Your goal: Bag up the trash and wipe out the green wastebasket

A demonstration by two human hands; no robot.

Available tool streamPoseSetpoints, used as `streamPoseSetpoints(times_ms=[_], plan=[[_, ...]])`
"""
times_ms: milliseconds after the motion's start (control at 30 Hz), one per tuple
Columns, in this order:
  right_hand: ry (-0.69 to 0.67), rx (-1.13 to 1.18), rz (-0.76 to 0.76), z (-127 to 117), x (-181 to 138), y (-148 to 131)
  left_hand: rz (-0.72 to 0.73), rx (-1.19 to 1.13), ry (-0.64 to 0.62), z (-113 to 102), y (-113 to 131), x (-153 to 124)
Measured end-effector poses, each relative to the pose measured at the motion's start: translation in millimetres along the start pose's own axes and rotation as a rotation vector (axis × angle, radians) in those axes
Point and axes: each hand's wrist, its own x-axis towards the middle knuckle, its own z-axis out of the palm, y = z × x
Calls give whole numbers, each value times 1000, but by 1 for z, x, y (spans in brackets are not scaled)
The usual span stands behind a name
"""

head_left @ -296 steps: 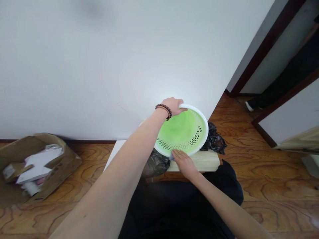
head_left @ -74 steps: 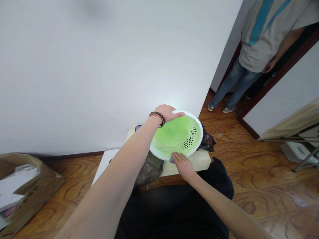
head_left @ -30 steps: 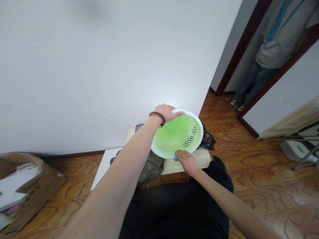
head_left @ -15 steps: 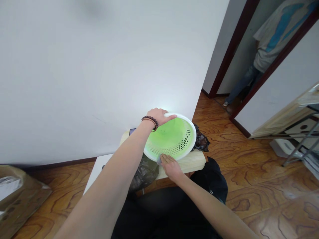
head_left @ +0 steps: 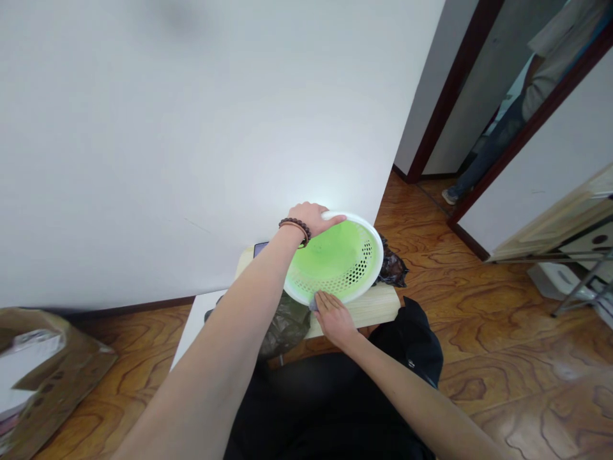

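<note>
A plastic colander (head_left: pixel 330 255), pale green inside with a white rim, tilts toward me above a light wooden surface (head_left: pixel 376 310). My left hand (head_left: pixel 313 220), with a beaded bracelet at the wrist, grips its far rim, thumb over the edge. At the near rim, my right hand (head_left: pixel 334 319) presses a small greyish piece (head_left: pixel 313 305) against the colander; the fingers hide most of it, and I cannot tell whether it is cloth or sponge. A dark, thin plastic bag (head_left: pixel 286 324) lies beneath the colander's left side.
Another dark bag (head_left: pixel 393 265) sits right of the colander, against the wall's end. A cardboard box (head_left: pixel 81 377) with papers stands on the floor at left. A person (head_left: pixel 507 128) is in the doorway. A metal-legged stand (head_left: pixel 582 281) is at right.
The view has shifted slightly, bringing more of the cardboard box in. Both hands keep hold, the right staying at the near rim. The person in the doorway has moved to the right.
</note>
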Motion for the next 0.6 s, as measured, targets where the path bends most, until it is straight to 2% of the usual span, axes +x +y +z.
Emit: streamPoseSetpoints(times_ms=[100, 367, 467, 600], plan=[[2, 34, -38, 0, 0, -2, -2, -1, 0, 0, -4, -1], [-22, -102, -60, -17, -20, 54, 7, -30, 22, 2, -1, 1], [-19, -89, 4, -16, -14, 44, -25, -43, 20, 2, 3, 1], [-7, 20, 24, -3, 9, 0, -41, -50, 22, 3, 2, 0]])
